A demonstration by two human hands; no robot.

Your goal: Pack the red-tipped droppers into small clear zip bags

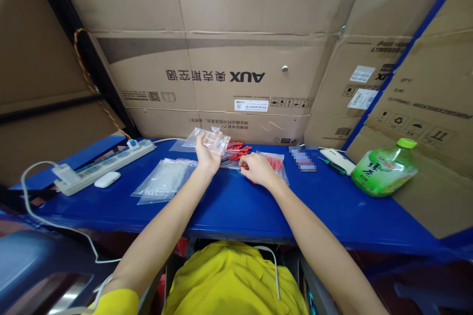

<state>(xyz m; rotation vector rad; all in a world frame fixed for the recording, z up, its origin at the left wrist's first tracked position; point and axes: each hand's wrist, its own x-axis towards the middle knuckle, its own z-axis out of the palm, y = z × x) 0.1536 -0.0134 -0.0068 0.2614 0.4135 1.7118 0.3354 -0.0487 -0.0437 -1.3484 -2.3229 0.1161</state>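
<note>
While your left hand is raised near the far edge of the blue table, palm up, a clear plastic bag lies across its palm and fingers; the thumb is apart from the fingers, and you cannot tell whether they pinch the film or only support it. Your right hand is lowered, palm down, with its fingers curled and fingertips drawn together at red pieces; you cannot tell whether they grip one. Locate the main pile of red pieces between your hands, toward the far side. Just to the right of and beyond your right hand, note a filled bag containing similar red pieces. To the left of your left hand, several flat clear bags overlap on the table. Farther left are a small white case and, beyond it, a white power strip fitted with plugs. On the right, observe a pixelated item, then a green-handled tool beside a white object, and a green bottle at the far right. Cardboard panels enclose the far side.
</note>
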